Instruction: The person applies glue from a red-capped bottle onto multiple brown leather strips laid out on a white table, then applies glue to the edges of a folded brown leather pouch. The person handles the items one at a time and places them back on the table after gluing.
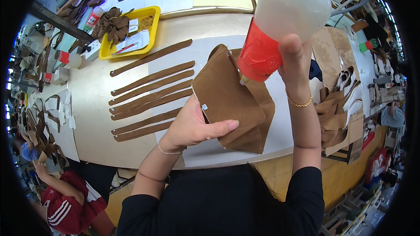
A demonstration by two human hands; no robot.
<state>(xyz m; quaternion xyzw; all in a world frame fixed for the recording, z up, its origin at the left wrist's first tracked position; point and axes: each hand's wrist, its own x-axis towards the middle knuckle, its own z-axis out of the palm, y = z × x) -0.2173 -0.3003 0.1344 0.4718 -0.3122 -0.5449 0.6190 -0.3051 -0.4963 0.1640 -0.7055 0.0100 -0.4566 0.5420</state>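
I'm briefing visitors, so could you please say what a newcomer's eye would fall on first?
Probably the large translucent bottle with a red end, tipped down in the right hand, upper right of centre. Below it, the left hand holds a brown piece near the centre. Brown strips lie left of that, a yellow tray beyond.

It's plain brown on the folded fabric piece (229,98), red-banded milky plastic bottle (282,24) right, bright yellow rectangular tray (151,43) far left!
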